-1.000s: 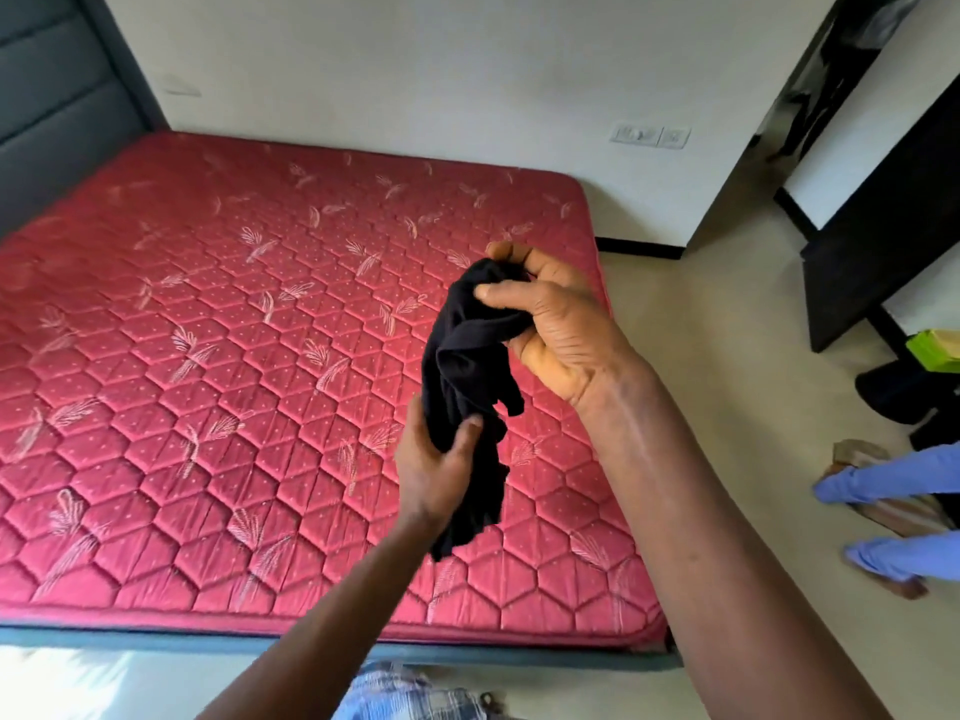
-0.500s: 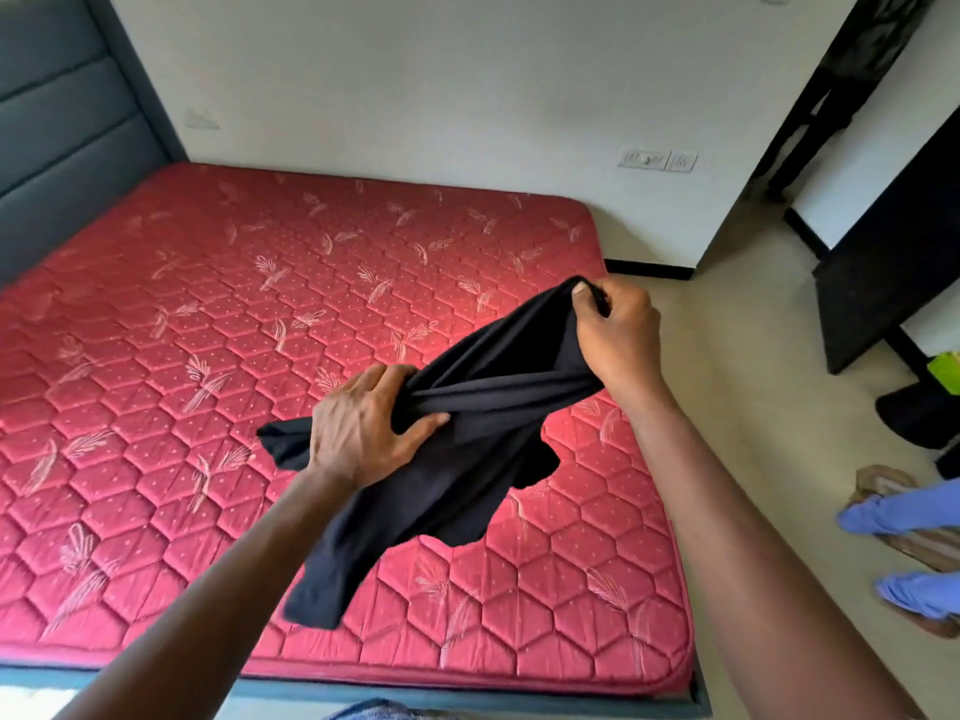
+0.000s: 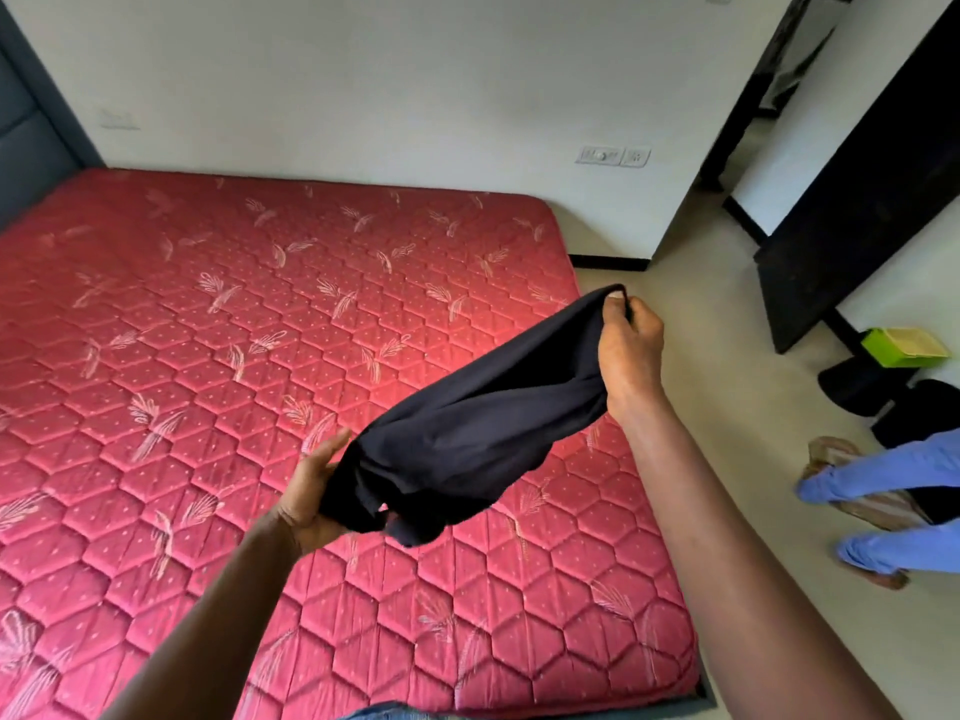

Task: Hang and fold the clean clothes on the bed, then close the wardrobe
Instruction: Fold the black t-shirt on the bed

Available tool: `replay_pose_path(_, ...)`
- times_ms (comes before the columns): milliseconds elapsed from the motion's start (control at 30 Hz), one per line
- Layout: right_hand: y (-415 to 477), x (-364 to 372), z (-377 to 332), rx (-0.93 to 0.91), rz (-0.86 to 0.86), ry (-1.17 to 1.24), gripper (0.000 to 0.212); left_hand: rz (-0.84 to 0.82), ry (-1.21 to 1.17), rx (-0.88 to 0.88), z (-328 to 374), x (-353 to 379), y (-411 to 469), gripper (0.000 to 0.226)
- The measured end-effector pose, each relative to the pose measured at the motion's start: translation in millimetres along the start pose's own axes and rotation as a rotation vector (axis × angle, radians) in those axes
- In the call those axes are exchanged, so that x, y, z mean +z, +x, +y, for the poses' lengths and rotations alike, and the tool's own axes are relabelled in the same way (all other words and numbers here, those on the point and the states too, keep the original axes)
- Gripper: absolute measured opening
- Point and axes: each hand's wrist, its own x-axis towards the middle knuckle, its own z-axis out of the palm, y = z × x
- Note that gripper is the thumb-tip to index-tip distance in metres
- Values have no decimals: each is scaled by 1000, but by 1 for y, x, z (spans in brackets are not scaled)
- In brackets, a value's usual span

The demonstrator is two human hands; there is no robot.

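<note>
A black garment (image 3: 483,423) hangs stretched in the air between my two hands, above the right part of the red quilted mattress (image 3: 218,356). My right hand (image 3: 631,350) pinches its upper end near the mattress's right edge. My left hand (image 3: 311,491) holds the bunched lower end from underneath, palm up, with the cloth draped over the fingers. No other clothes lie on the mattress. The wardrobe is not clearly in view.
A dark padded headboard (image 3: 26,148) stands at the far left, against a white wall. On the floor at right are a green box (image 3: 906,345), dark items (image 3: 862,392) and another person's blue-trousered legs (image 3: 883,470). A dark panel (image 3: 852,236) stands by the doorway.
My left hand turned palm up and slid under the garment's lower end, which is now bunched up. My right hand lifted its end slightly to the right.
</note>
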Motion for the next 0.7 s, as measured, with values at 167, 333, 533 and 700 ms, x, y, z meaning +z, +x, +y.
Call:
replay_pose_path(167,10,2,3,-8,16,-43,43,114,691,-7,35,-4,28,38)
replay_pose_path(333,11,-3,20,-34,33,-120,44,620,1110,222,76,5,55,33)
replay_pose_path(533,17,-21,51,60,106,-112,18,908,767,376,121,33,48,48)
replay_pose_path(700,19,-35,61,120,103,-82,15,569,208,362,146,84,42,15)
